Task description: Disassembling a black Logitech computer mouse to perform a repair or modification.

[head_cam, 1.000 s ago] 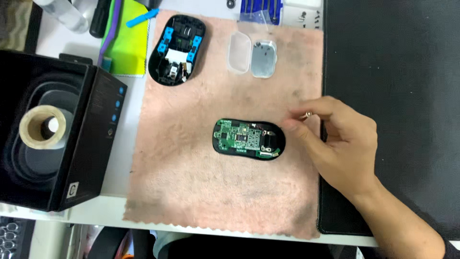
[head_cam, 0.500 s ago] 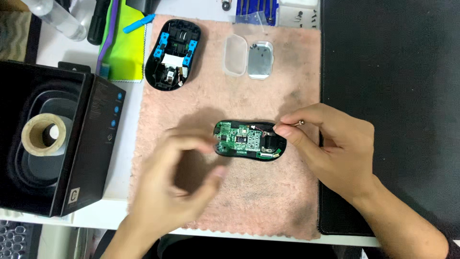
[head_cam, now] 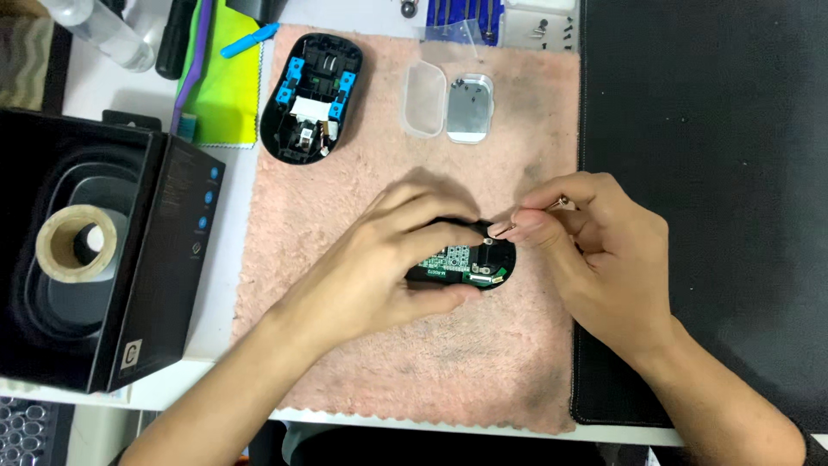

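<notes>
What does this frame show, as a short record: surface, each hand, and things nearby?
surface: pink towel on a white table
left hand: grip on the mouse base with green circuit board, steadying it
right hand: fingertips pinching a small metal tool at the board's edge
behind: opened black mouse shell with blue parts; clear lidded box
left side: black open box
right side: black mat

Pink towel (head_cam: 362, 362) spread on a white counter (head_cam: 228, 285). Mouse shell (head_cam: 310, 97) with blue clips near its top edge, clear case (head_cam: 448, 108) open just beside it. Black box (head_cam: 95, 259) holding a tape roll (head_cam: 76, 244) at left; black mat (head_cam: 716, 112) at right.
</notes>
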